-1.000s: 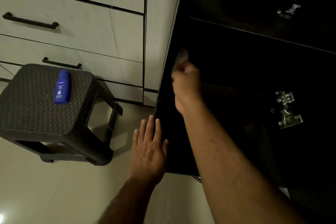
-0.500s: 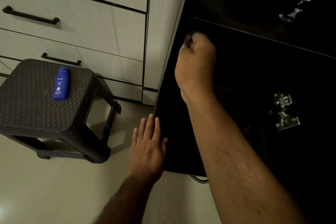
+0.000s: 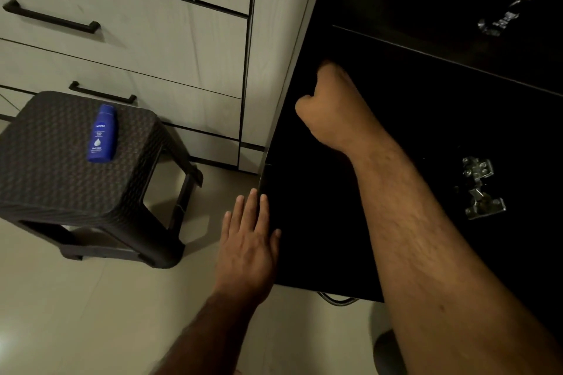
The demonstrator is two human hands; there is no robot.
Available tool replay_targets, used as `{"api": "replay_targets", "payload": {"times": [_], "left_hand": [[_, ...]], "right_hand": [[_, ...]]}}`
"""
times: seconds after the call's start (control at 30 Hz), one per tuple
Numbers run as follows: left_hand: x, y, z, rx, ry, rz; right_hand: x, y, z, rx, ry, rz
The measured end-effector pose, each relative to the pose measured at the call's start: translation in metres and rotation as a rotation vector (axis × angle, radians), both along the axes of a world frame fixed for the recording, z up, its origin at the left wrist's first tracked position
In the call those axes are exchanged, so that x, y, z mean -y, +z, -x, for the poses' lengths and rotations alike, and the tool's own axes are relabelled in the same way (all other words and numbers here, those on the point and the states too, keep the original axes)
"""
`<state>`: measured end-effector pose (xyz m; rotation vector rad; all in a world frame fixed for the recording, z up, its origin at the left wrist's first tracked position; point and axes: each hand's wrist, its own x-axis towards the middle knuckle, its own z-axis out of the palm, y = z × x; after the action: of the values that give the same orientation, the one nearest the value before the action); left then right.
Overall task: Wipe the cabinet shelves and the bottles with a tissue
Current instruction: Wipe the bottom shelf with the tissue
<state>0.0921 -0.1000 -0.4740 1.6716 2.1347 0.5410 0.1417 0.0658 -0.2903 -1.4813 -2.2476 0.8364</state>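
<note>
- My right hand (image 3: 333,106) is inside the dark cabinet (image 3: 411,76), fingers curled into a fist just under the shelf edge (image 3: 426,53) that runs across the opening.
- From this angle I see only the back of that fist, so I cannot tell whether its grip is closed on the tissue; no tissue shows anywhere.
- My right forearm crosses the black interior from the lower right up to that fist.
- My left hand (image 3: 248,240) lies flat on the pale floor (image 3: 91,313), fingers straight and together, grip released, its thumb side just against the cabinet's bottom front corner.
- A blue bottle (image 3: 103,134) lies on its side on top of a dark woven-pattern stool (image 3: 61,167), well apart from both hands, to the left of the cabinet.
- Behind the stool stand light wood-grain drawers (image 3: 137,24) with black bar handles (image 3: 51,17).
- Two metal hinges show on the cabinet's right side: one low (image 3: 479,189) and one near the top corner (image 3: 499,21), the upper one attached to a white door edge.
- A thin cable loop (image 3: 336,300) peeks out beneath the cabinet's bottom panel.
</note>
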Motion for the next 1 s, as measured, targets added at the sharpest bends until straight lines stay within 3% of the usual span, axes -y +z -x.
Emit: {"api": "replay_targets", "payload": {"times": [0.13, 0.37, 0.5, 0.67, 0.87, 1.0], "left_hand": [[-0.001, -0.002, 0.0, -0.009, 0.002, -0.004], [0.0, 0.002, -0.002, -0.024, 0.014, 0.01], [-0.001, 0.001, -0.003, -0.044, 0.012, 0.013], [0.0, 0.003, 0.0, -0.092, -0.01, 0.028], [-0.003, 0.017, 0.001, -0.245, -0.124, -0.022], [-0.012, 0.031, -0.01, -0.221, -0.231, -0.007]], "right_hand": [[-0.002, -0.013, 0.0, -0.011, -0.053, -0.053], [0.007, -0.106, -0.007, 0.157, -0.047, 0.243], [-0.001, -0.12, -0.015, 0.228, -0.075, 0.045], [0.003, -0.11, -0.023, 0.549, 0.093, -0.281], [-0.019, -0.105, -0.091, 0.776, -0.174, -0.231], [-0.023, -0.098, -0.149, 0.948, -0.241, -0.26]]}}
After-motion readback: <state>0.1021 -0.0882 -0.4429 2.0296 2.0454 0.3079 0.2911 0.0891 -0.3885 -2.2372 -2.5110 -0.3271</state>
